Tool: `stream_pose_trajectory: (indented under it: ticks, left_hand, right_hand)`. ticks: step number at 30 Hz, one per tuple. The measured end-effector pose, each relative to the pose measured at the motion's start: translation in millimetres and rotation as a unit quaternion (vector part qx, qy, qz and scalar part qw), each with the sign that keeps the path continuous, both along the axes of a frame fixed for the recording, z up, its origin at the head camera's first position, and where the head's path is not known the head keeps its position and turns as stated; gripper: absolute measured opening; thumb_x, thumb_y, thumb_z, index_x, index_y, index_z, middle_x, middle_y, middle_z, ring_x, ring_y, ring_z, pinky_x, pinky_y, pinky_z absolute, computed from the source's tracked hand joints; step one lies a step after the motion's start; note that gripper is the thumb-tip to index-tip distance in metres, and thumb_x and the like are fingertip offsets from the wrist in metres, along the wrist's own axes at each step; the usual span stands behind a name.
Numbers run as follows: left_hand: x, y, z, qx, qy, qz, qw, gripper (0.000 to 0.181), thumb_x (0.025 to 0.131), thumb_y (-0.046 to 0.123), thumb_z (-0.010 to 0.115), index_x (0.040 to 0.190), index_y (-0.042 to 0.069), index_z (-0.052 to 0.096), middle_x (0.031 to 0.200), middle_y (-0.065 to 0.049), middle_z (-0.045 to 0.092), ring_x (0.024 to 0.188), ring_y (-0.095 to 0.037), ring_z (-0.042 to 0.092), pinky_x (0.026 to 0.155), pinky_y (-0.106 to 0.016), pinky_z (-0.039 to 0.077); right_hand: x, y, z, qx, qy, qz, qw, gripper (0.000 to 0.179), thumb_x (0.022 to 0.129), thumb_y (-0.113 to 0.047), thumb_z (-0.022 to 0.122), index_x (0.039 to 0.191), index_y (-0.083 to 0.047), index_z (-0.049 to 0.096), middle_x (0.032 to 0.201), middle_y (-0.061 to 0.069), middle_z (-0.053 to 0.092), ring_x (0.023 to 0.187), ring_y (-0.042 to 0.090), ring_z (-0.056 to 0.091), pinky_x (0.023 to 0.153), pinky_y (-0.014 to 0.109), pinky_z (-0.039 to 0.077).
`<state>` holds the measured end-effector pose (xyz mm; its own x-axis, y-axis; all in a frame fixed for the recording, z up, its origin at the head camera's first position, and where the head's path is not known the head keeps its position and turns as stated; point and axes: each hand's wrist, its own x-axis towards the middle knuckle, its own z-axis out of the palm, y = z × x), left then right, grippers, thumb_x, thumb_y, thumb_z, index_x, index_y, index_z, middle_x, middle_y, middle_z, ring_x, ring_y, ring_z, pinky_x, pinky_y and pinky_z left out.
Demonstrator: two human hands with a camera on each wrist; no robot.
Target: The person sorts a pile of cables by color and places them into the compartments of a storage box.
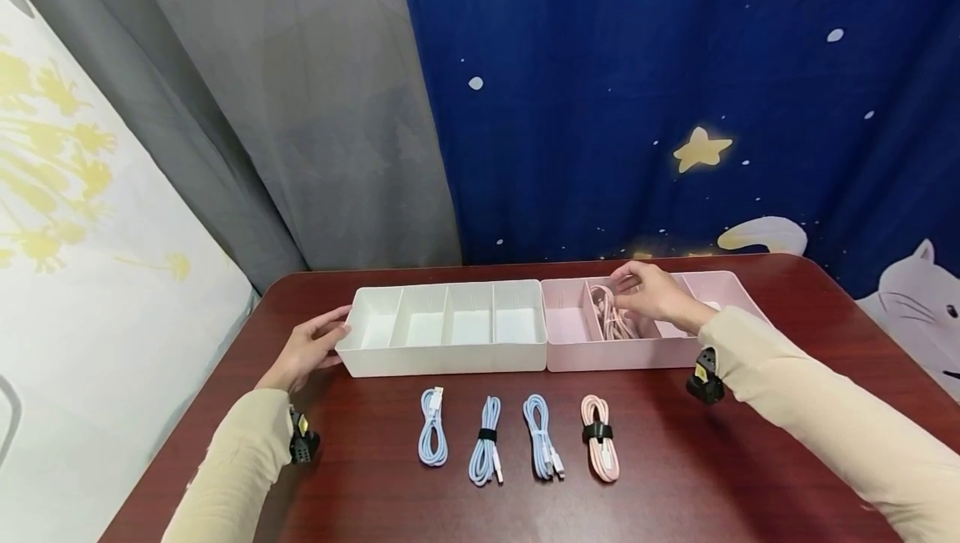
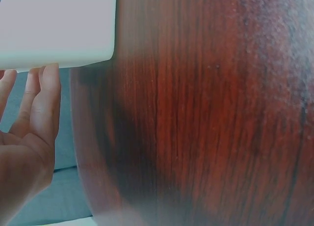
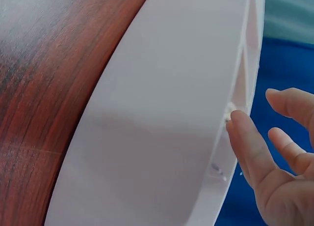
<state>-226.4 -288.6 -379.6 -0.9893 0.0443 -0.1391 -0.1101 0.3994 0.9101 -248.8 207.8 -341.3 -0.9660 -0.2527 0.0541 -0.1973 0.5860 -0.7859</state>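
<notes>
The white divided box [image 1: 442, 361] has my left hand [image 1: 307, 347] against its left end, the fingertips touching its wall in the left wrist view. Butted against its right side is a pink divided box [image 1: 615, 357]. My right hand [image 1: 656, 294] is over the pink box, its fingers parted and slightly bent in the right wrist view, with nothing gripped between them. Below and beside those fingers, a pink cable [image 1: 615, 324] lies coiled in one compartment. The hand and sleeve partly cover the compartments to the right.
In front of the boxes lie a light blue cable [image 1: 432, 430], a blue cable with a black strap [image 1: 486, 436], another blue cable [image 1: 540, 434] and a pink cable with a black strap [image 1: 600, 447]. They rest on the dark red table [image 1: 360, 493]. Curtains [image 1: 562, 109] hang behind.
</notes>
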Motion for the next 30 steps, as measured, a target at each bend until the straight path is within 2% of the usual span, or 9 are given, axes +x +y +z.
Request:
stream_pose_trajectory:
  ticks: [8, 13, 17, 24, 30]
  left_hand:
    - [0.6, 0.6, 0.0, -0.003, 0.002, 0.001, 1.0, 0.052, 0.091, 0.03, 0.05, 0.138, 0.014, 0.033, 0.126, -0.021, 0.042, 0.088, -0.015, 0.056, 0.077, -0.039, 0.048]
    - [-0.8, 1.9, 2.9, -0.003, 0.003, 0.002, 1.0, 0.052, 0.091, 0.029, 0.05, 0.138, 0.014, 0.033, 0.126, -0.021, 0.042, 0.087, -0.015, 0.056, 0.078, -0.04, 0.048]
    - [-2.8, 1.5, 3.9, -0.007, 0.004, 0.004, 1.0, 0.052, 0.091, 0.03, 0.05, 0.138, 0.014, 0.033, 0.126, -0.021, 0.042, 0.087, -0.014, 0.056, 0.076, -0.037, 0.049]
    - [-1.1, 1.0, 1.7, -0.006, 0.001, -0.003, 1.0, 0.054, 0.091, 0.031, 0.05, 0.138, 0.014, 0.032, 0.127, -0.022, 0.041, 0.087, -0.014, 0.056, 0.077, -0.038, 0.048]
    - [0.7, 1.6, 0.7, -0.004, 0.003, 0.001, 1.0, 0.053, 0.091, 0.03, 0.05, 0.138, 0.014, 0.033, 0.127, -0.023, 0.041, 0.088, -0.014, 0.056, 0.078, -0.04, 0.048]
  right_hand:
    - [18.3, 1.8, 8.5, -0.076, -0.015, 0.012, 0.9969, 0.035, 0.082, 0.0, 0.057, 0.113, 0.012, 0.046, 0.104, 0.03, 0.051, 0.085, 0.03, 0.058, 0.067, 0.04, 0.051]
    - [36.2, -1.1, 13.3, -0.14, -0.051, 0.036, 0.9882, 0.036, 0.084, 0.001, 0.053, 0.116, 0.013, 0.042, 0.106, 0.031, 0.048, 0.085, 0.029, 0.06, 0.069, 0.041, 0.05]
    - [53.9, -6.1, 13.9, -0.168, -0.064, 0.068, 0.9813, 0.038, 0.086, -0.002, 0.054, 0.117, 0.014, 0.04, 0.106, 0.031, 0.048, 0.087, 0.028, 0.06, 0.069, 0.04, 0.051]
    - [84.8, -11.2, -4.2, -0.182, -0.103, 0.102, 0.9725, 0.039, 0.086, -0.005, 0.057, 0.117, 0.013, 0.04, 0.104, 0.026, 0.051, 0.088, 0.032, 0.058, 0.07, 0.043, 0.05]
    - [99.2, -11.6, -23.0, -0.181, -0.117, 0.123, 0.9687, 0.042, 0.085, -0.006, 0.058, 0.115, 0.016, 0.039, 0.104, 0.027, 0.05, 0.086, 0.033, 0.058, 0.067, 0.042, 0.051]
